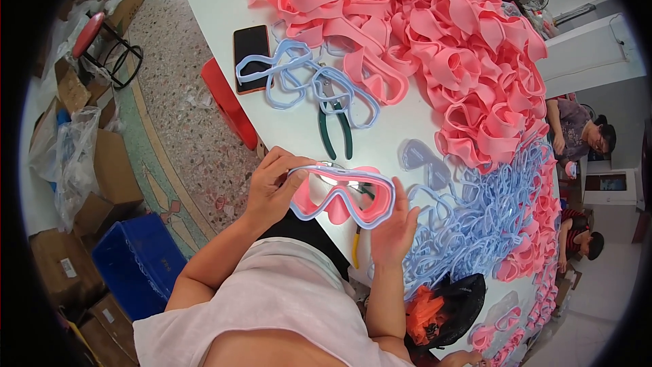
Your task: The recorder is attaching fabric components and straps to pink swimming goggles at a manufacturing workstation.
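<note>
Both my hands hold a diving mask (pixel 331 212) with a pink skirt and a light-blue frame, just over the table's near edge. My left hand (pixel 275 185) pinches its upper left corner, with fingers bent over the frame. At the right side, my right hand (pixel 394 230) steadies the mask with its fingers along the edge and its thumb apart. Beyond the mask lie pliers (pixel 327 137) with dark green handles, partly under loose light-blue frames (pixel 288 75). A bluish lens piece (pixel 425 162) rests to the right. Below the mask shows a yellow handle (pixel 356 250).
Pink skirts (pixel 441 34) form a large heap at the back; light-blue frames (pixel 468 221) pile up on the right. A phone (pixel 250 58) lies near the left edge. A black bag (pixel 458 309), red stool (pixel 229 105), blue crate (pixel 136 265) and cartons surround me. Other people sit right.
</note>
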The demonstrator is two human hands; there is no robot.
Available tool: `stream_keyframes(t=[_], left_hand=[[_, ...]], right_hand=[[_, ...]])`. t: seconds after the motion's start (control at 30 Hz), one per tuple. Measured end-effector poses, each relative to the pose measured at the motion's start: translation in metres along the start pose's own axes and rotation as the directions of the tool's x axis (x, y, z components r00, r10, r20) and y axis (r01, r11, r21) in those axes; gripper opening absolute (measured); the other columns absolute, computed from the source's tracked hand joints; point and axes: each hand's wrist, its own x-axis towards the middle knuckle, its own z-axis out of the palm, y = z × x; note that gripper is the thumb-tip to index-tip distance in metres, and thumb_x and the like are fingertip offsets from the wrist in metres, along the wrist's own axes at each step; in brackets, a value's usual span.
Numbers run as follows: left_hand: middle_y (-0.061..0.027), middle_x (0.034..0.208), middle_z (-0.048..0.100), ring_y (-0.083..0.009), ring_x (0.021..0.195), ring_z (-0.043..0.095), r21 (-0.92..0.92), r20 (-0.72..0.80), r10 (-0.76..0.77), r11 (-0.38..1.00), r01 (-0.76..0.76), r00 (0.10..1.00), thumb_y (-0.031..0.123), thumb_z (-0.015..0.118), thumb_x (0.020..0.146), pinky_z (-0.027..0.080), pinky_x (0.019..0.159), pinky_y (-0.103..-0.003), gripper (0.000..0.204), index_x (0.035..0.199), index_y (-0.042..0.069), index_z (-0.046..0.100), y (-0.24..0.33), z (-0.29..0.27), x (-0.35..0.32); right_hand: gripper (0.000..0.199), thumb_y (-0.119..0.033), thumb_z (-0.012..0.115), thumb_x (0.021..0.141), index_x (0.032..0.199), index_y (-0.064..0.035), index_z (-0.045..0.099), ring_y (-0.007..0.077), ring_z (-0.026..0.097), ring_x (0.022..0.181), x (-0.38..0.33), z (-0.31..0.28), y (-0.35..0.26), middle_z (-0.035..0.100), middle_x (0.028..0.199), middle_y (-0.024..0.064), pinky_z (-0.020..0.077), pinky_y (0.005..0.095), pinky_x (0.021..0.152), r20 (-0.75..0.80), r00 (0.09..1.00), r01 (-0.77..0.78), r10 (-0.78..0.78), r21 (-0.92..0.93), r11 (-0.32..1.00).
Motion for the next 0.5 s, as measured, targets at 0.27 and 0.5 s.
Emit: stream_keyframes(t=[0.27, 0.5], left_hand=[[0.0004, 0.086, 0.050, -0.0060, 0.070, 0.045, -0.070, -0.058, 0.035, 0.997, -0.039, 0.998, 0.009, 0.066, 0.090, 0.035, 0.057, -0.020, 0.017, 0.106, 0.004, 0.070, 0.005, -0.001, 0.002], [-0.0047, 0.080, 0.051, -0.0120, 0.066, 0.048, 0.163, -0.021, 0.194, 0.969, -0.188, 0.981, 0.005, 0.067, 0.087, 0.038, 0.056, -0.024, 0.018, 0.104, 0.003, 0.070, 0.027, -0.003, 0.006]], right_hand=[[0.079, -0.021, 0.063, 0.083, 0.150, -0.0061, 0.025, 0.0278, 0.022, 0.146, -0.014, 0.025, 0.011, 0.026, 0.157, 0.0099, 0.0162, 0.0438, 0.120, 0.535, 0.824, -0.298, 0.187, 0.128, 0.946], [0.068, 0.000, 0.062, 0.086, 0.147, -0.0043, 0.034, 0.0251, 0.029, 0.143, -0.020, 0.015, 0.026, 0.033, 0.154, 0.0092, 0.0189, 0.0422, 0.118, 0.441, 0.887, -0.181, 0.139, 0.053, 0.982]])
